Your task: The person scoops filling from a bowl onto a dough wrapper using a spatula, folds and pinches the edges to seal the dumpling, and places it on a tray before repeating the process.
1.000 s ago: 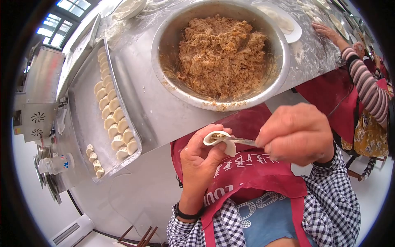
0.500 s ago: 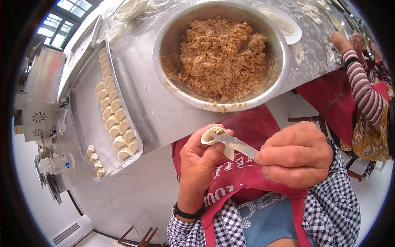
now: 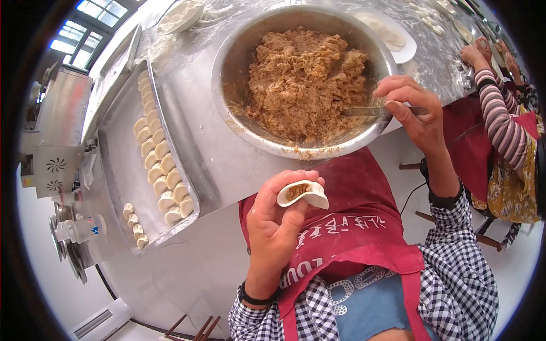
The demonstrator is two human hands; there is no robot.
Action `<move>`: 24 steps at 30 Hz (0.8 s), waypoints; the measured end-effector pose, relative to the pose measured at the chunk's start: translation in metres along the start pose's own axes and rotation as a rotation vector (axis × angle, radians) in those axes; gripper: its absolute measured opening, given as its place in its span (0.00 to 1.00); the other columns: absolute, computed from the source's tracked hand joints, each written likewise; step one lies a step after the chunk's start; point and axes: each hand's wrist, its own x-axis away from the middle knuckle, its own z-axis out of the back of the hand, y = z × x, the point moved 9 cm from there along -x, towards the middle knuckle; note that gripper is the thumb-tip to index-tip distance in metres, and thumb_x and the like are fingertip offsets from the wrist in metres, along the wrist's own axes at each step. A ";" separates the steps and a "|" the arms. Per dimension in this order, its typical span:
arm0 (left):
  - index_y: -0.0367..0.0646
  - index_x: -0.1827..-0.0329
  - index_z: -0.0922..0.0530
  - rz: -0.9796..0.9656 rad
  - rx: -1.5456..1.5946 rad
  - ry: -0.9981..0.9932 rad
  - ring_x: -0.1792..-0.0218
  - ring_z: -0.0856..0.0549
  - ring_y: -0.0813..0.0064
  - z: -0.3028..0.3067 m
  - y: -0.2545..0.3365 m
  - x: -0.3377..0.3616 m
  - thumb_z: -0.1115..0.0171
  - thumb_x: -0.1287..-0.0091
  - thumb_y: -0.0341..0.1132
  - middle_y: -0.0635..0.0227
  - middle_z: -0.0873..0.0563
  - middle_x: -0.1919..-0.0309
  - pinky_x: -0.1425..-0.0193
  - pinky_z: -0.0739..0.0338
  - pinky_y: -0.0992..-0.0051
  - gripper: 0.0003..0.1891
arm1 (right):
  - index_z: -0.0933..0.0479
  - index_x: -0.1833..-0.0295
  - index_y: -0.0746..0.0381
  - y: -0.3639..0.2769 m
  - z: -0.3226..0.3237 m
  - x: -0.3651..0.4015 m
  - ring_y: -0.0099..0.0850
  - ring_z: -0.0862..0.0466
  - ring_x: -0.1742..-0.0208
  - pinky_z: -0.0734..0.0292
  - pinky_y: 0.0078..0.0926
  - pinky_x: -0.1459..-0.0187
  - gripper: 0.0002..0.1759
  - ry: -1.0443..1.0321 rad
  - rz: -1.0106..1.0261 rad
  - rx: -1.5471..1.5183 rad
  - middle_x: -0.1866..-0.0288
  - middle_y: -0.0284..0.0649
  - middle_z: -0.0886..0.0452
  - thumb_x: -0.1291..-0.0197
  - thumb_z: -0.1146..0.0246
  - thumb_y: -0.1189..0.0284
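My left hand (image 3: 276, 221) holds a dough wrapper (image 3: 316, 198) folded around some brown filling, its opening facing up. At the right rim of the large metal bowl (image 3: 227, 116), my right hand (image 3: 414, 111) has its fingers around the handle end of a flat metal spatula (image 3: 364, 111). The spatula's tip touches the brown filling (image 3: 307, 79) heaped in the bowl. To the left, a metal tray (image 3: 122, 165) carries rows of folded dumplings (image 3: 162, 165), with several smaller ones (image 3: 135, 224) near its front left corner.
A white plate (image 3: 405, 52) of flat wrappers stands behind the bowl's right side. A flour bowl (image 3: 181, 16) is at the back left. At the right, a co-worker's striped sleeve (image 3: 500, 113) and hands are over the table. A machine (image 3: 57, 136) stands far left.
My right hand has moved up from the wrapper to the bowl with the spatula, whose tip is now at the filling. My left hand still holds the wrapper.
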 end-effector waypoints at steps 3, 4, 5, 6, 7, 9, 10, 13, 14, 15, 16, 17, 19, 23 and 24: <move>0.34 0.46 0.31 -0.030 -0.004 -0.005 0.46 0.22 0.68 -0.002 0.002 -0.002 0.52 0.37 0.17 0.56 0.23 0.48 0.44 0.25 0.72 0.16 | 0.23 0.63 0.67 -0.017 -0.001 0.005 0.32 0.22 0.52 0.27 0.26 0.53 0.08 0.000 0.131 0.124 0.56 0.45 0.20 0.50 0.35 0.78; 0.34 0.46 0.31 -0.028 -0.004 -0.008 0.46 0.22 0.68 -0.004 0.002 -0.004 0.52 0.37 0.17 0.56 0.23 0.48 0.44 0.25 0.72 0.16 | 0.24 0.61 0.67 -0.021 0.000 0.007 0.31 0.23 0.50 0.28 0.27 0.52 0.10 0.010 0.135 0.097 0.54 0.44 0.20 0.51 0.34 0.77; 0.34 0.47 0.31 -0.032 0.004 -0.008 0.46 0.22 0.68 -0.005 0.003 -0.004 0.52 0.37 0.17 0.56 0.23 0.48 0.44 0.25 0.72 0.16 | 0.24 0.61 0.67 -0.022 0.001 0.010 0.31 0.23 0.50 0.28 0.27 0.52 0.10 0.011 0.134 0.098 0.54 0.44 0.20 0.51 0.34 0.77; 0.34 0.47 0.31 -0.037 0.013 -0.006 0.46 0.23 0.68 -0.005 0.004 -0.005 0.52 0.38 0.16 0.56 0.23 0.48 0.44 0.25 0.71 0.15 | 0.24 0.60 0.67 -0.023 0.005 0.013 0.31 0.23 0.51 0.27 0.26 0.52 0.12 0.051 0.139 0.025 0.53 0.44 0.20 0.52 0.33 0.77; 0.34 0.47 0.31 -0.036 0.012 -0.007 0.46 0.23 0.68 -0.005 0.003 -0.005 0.52 0.38 0.16 0.56 0.23 0.48 0.44 0.25 0.71 0.15 | 0.24 0.59 0.66 -0.025 0.010 0.015 0.30 0.22 0.51 0.27 0.26 0.52 0.14 0.090 0.145 -0.047 0.52 0.44 0.20 0.53 0.33 0.76; 0.34 0.49 0.31 -0.093 -0.060 -0.018 0.46 0.22 0.61 -0.007 0.007 -0.006 0.51 0.34 0.22 0.52 0.23 0.49 0.47 0.20 0.64 0.12 | 0.24 0.58 0.66 -0.020 0.009 0.020 0.30 0.21 0.53 0.26 0.25 0.53 0.14 0.111 0.096 -0.031 0.52 0.44 0.20 0.53 0.33 0.78; 0.34 0.49 0.31 -0.096 -0.057 -0.025 0.46 0.22 0.61 -0.009 0.008 -0.007 0.51 0.34 0.22 0.52 0.23 0.49 0.47 0.20 0.64 0.12 | 0.24 0.58 0.66 -0.016 0.009 0.022 0.30 0.21 0.54 0.26 0.25 0.54 0.14 0.129 0.051 -0.014 0.53 0.45 0.20 0.53 0.33 0.79; 0.34 0.49 0.31 -0.082 -0.081 -0.009 0.47 0.22 0.60 -0.011 0.010 -0.006 0.52 0.35 0.21 0.52 0.23 0.49 0.48 0.20 0.64 0.12 | 0.24 0.59 0.67 -0.017 0.009 0.023 0.30 0.19 0.58 0.24 0.23 0.56 0.12 0.197 0.017 -0.064 0.56 0.44 0.19 0.52 0.34 0.81; 0.33 0.49 0.31 -0.072 -0.074 0.013 0.47 0.21 0.61 -0.009 0.009 -0.005 0.52 0.35 0.20 0.52 0.23 0.50 0.48 0.20 0.64 0.12 | 0.24 0.59 0.67 -0.018 0.010 0.023 0.30 0.19 0.58 0.24 0.23 0.56 0.12 0.199 0.022 -0.054 0.56 0.44 0.19 0.52 0.34 0.81; 0.33 0.49 0.32 -0.062 -0.068 0.033 0.47 0.21 0.61 -0.008 0.008 -0.004 0.53 0.36 0.20 0.52 0.23 0.50 0.48 0.20 0.64 0.13 | 0.23 0.60 0.67 -0.020 0.007 0.022 0.30 0.19 0.59 0.24 0.23 0.57 0.11 0.165 0.027 -0.033 0.58 0.43 0.19 0.51 0.35 0.82; 0.33 0.49 0.32 -0.066 -0.065 0.026 0.47 0.21 0.61 -0.008 0.008 -0.003 0.53 0.36 0.20 0.52 0.23 0.50 0.48 0.20 0.64 0.13 | 0.23 0.60 0.67 -0.021 0.003 0.022 0.30 0.18 0.59 0.23 0.23 0.58 0.10 0.131 0.031 -0.012 0.60 0.43 0.18 0.51 0.36 0.83; 0.33 0.48 0.32 -0.062 -0.062 0.033 0.48 0.21 0.61 -0.007 0.006 -0.003 0.52 0.35 0.20 0.52 0.23 0.50 0.48 0.20 0.64 0.12 | 0.23 0.62 0.67 -0.024 -0.001 0.022 0.31 0.18 0.60 0.23 0.24 0.59 0.08 0.124 0.030 0.005 0.63 0.42 0.18 0.50 0.37 0.83; 0.33 0.48 0.32 -0.058 -0.058 0.041 0.48 0.21 0.61 -0.007 0.005 -0.003 0.52 0.35 0.21 0.52 0.23 0.50 0.48 0.20 0.64 0.12 | 0.23 0.62 0.67 -0.031 -0.008 0.020 0.32 0.18 0.60 0.23 0.24 0.59 0.08 0.074 0.050 0.066 0.64 0.42 0.18 0.50 0.37 0.83; 0.33 0.47 0.32 -0.053 -0.055 0.042 0.48 0.21 0.62 -0.009 0.007 -0.002 0.51 0.35 0.22 0.52 0.23 0.50 0.48 0.20 0.64 0.13 | 0.23 0.61 0.66 -0.033 -0.019 0.019 0.36 0.19 0.58 0.23 0.27 0.58 0.10 -0.021 0.073 0.170 0.62 0.42 0.19 0.52 0.35 0.80; 0.33 0.47 0.32 -0.056 -0.065 0.038 0.48 0.21 0.62 -0.010 0.007 -0.002 0.50 0.35 0.22 0.52 0.23 0.50 0.48 0.20 0.64 0.13 | 0.23 0.61 0.66 -0.038 -0.019 0.016 0.36 0.19 0.58 0.23 0.27 0.58 0.10 -0.022 0.074 0.168 0.62 0.42 0.19 0.52 0.35 0.80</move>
